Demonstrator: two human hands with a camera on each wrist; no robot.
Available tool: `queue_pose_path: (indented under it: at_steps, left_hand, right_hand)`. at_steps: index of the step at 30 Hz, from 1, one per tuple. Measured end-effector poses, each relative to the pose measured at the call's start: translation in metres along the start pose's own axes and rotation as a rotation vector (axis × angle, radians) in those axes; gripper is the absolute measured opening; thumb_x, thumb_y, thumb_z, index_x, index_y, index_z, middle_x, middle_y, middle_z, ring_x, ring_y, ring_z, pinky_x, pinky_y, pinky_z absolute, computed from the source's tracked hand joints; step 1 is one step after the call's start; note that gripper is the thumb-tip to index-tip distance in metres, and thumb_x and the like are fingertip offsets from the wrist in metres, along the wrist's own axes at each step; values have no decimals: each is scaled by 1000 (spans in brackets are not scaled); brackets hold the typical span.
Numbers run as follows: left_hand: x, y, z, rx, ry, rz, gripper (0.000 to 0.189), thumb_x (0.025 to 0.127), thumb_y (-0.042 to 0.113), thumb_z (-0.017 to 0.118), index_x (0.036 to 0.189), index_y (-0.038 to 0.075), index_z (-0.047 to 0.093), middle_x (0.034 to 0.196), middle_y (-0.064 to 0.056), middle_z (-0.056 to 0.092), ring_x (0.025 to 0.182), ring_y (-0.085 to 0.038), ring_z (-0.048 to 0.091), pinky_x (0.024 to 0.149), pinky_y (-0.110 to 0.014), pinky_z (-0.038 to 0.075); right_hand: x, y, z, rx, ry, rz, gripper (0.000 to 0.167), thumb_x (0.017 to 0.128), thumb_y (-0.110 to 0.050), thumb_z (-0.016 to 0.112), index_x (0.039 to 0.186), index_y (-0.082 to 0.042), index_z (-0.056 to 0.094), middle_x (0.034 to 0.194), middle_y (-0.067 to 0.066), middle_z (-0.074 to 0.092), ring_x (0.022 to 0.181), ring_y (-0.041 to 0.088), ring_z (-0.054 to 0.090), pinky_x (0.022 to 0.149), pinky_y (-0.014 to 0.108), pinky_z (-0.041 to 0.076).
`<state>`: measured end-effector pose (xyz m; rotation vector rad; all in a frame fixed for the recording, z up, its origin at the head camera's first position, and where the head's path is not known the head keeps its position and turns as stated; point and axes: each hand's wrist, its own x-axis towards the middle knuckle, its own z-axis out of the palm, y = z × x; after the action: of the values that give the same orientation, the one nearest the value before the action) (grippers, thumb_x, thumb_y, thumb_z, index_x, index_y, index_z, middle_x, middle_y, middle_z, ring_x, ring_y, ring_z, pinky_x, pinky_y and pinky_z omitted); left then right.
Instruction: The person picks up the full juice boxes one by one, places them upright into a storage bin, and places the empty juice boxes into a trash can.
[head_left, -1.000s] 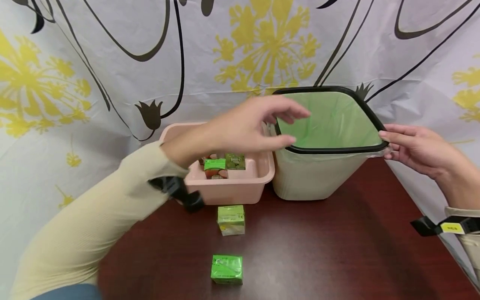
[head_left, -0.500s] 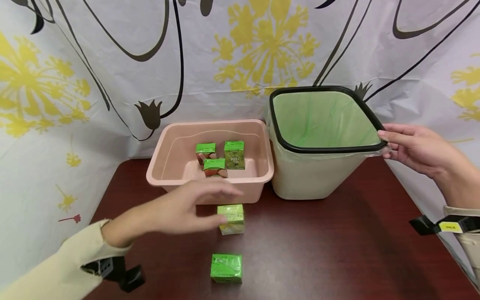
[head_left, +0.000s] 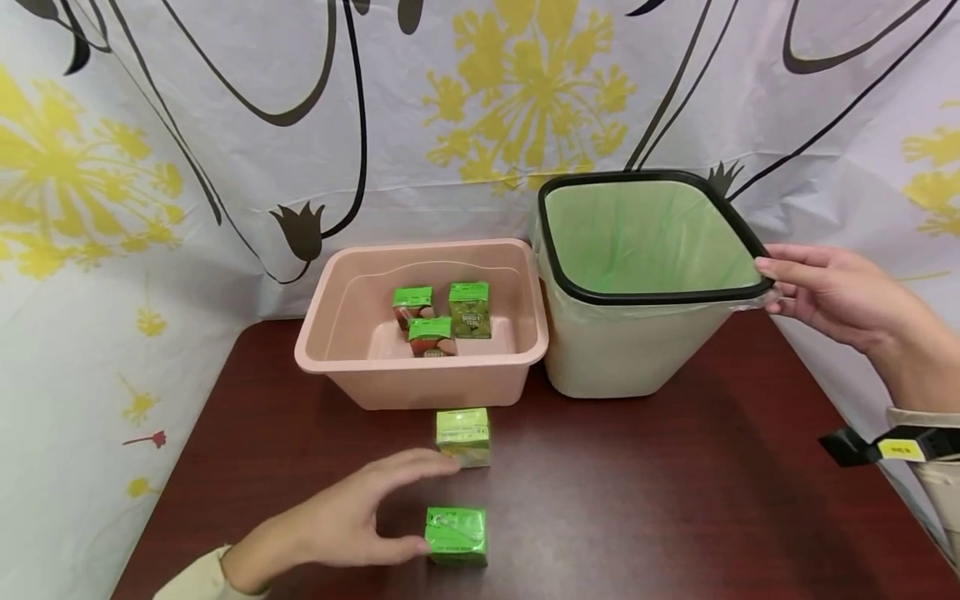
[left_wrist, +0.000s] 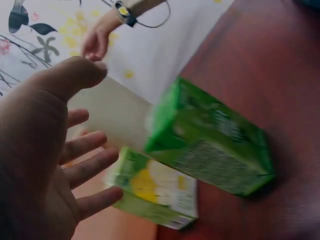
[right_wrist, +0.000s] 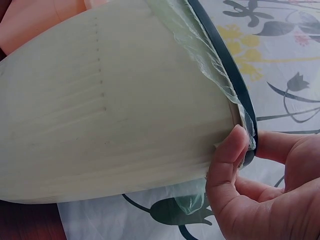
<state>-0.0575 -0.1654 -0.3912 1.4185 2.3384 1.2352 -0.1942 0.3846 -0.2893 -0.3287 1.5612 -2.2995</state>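
Note:
My left hand (head_left: 348, 517) is spread at the near left, thumb close to the bright green drink carton (head_left: 457, 536) and fingertips near the yellow-green carton (head_left: 463, 435) behind it. In the left wrist view the fingers (left_wrist: 92, 160) are apart and hold nothing, with the green carton (left_wrist: 215, 137) just beyond them. My right hand (head_left: 847, 296) pinches the black rim (head_left: 738, 225) of a cream trash can (head_left: 615, 358) at its right corner. Seen from the right wrist, thumb and fingers grip the rim where the clear green bag liner (right_wrist: 210, 65) folds over it.
A pink plastic basin (head_left: 420, 379) stands left of the trash can, holding several small cartons, one of them a green carton (head_left: 470, 310). Behind both hangs a white sheet (head_left: 427, 192) with yellow and dark flower prints. All stand on a dark red-brown table (head_left: 637, 500).
My left hand has swung from the mouth of the trash can, across the basin, down and left to the cartons on the table. My right hand keeps its pinch on the rim.

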Motion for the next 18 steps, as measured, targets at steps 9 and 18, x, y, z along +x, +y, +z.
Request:
queue_pose_path:
  at_steps: [9,18]
  left_hand:
    - [-6,-28,52,-96,33,-42,84,83,19,87,154,13,42,152,-6,48,140,-23,45,114,-38,41]
    - [2,-35,69,-180,-25,-64,65,89,15,81,148,18,53,141,-5,59,128,-15,56,101,-33,52]
  right_hand:
    - [0,0,3,31,29,-4,33,107,7,34,114,4,66,95,14,70,71,23,63,63,30,56]
    - [-1,0,0,19,-3,22,34,107,5,34,114,2,67,96,12,71,71,22,64,65,30,57]
